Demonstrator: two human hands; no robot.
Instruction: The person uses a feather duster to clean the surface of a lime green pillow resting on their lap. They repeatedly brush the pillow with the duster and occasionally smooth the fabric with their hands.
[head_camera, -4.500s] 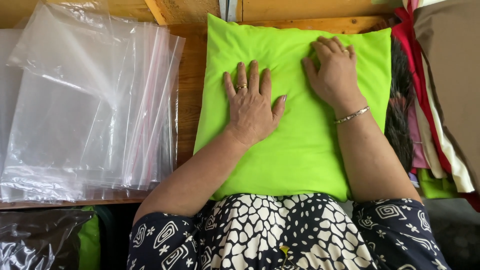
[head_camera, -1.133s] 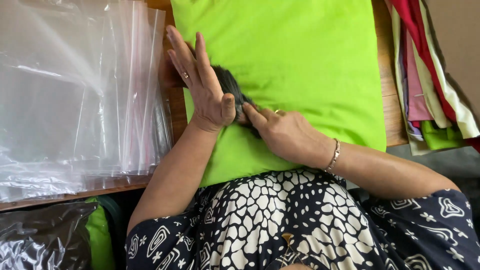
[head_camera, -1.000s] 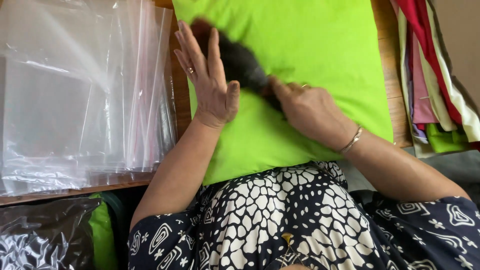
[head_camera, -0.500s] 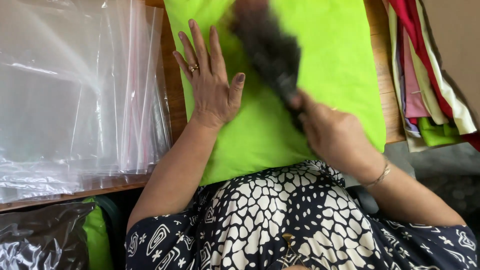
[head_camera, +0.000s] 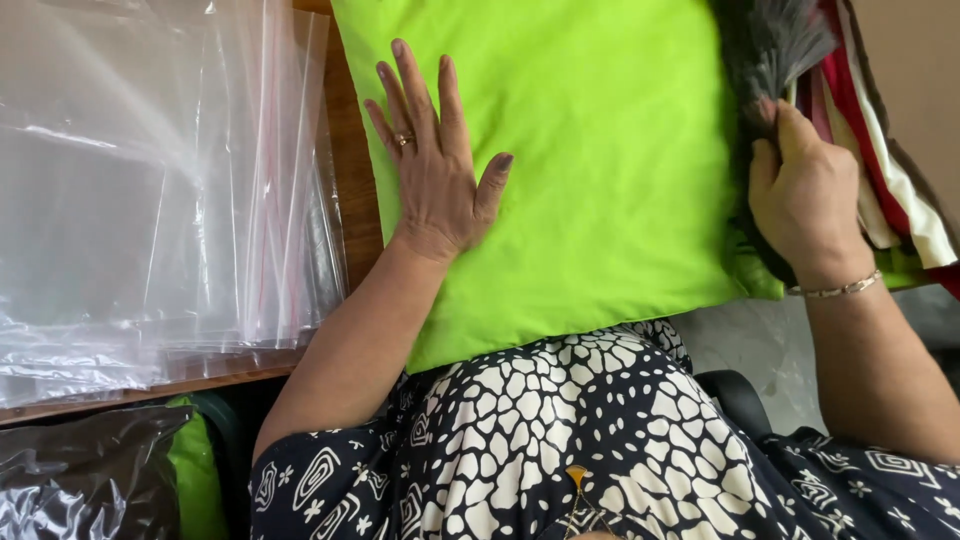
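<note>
A bright green cushion (head_camera: 610, 170) lies on the wooden table in front of me. My left hand (head_camera: 432, 160) rests flat on its left side, fingers spread, a ring on one finger. My right hand (head_camera: 800, 195), with a thin bracelet at the wrist, is at the cushion's right edge and grips a dark grey bristly brush (head_camera: 770, 45) whose bristles point up and away from me.
A stack of clear plastic bags (head_camera: 150, 180) lies on the table to the left. Folded fabrics in red, white and tan (head_camera: 880, 150) are piled at the right. A bagged green item (head_camera: 110, 480) sits below the table edge at lower left.
My right hand has swept the brush across the cushion from its left side to its right edge. My left hand has stayed flat on the cushion.
</note>
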